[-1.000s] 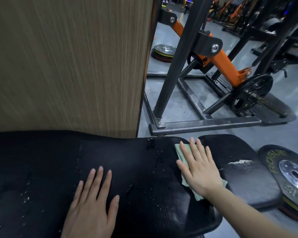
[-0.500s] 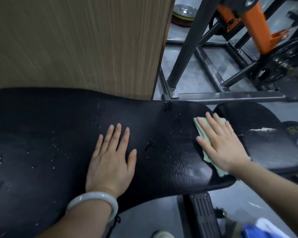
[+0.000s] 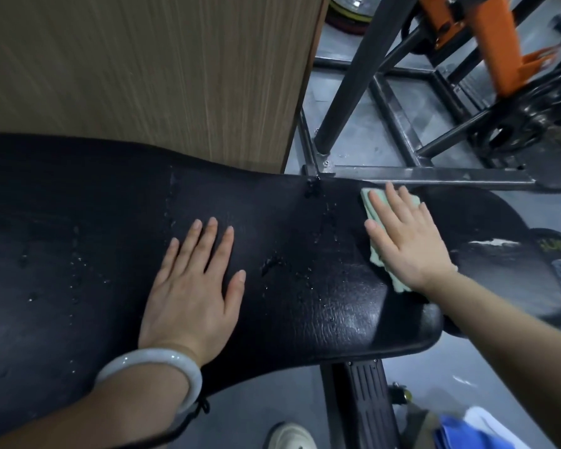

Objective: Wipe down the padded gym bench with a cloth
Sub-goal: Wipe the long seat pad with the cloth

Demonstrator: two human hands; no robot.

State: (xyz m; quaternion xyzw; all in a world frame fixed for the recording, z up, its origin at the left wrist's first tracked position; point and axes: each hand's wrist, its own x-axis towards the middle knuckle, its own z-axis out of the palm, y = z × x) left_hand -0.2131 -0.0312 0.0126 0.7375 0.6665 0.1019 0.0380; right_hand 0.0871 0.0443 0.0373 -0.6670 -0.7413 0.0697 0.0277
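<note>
Droplets (image 3: 272, 264) dot the bench (image 3: 321, 319) at nine o'clock of my flat right hand (image 3: 405, 244) pressing the cloth (image 3: 374, 257); left hand (image 3: 191, 286) flat, bracing; most wiping remains.

Wooden panel (image 3: 143, 69) blocks behind bench (image 3: 78, 238); steel frame (image 3: 434, 178) beyond

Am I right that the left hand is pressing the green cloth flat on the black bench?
Not quite: the head view shows the right hand pressing the green cloth flat on the black bench; the left hand lies bare.
</note>
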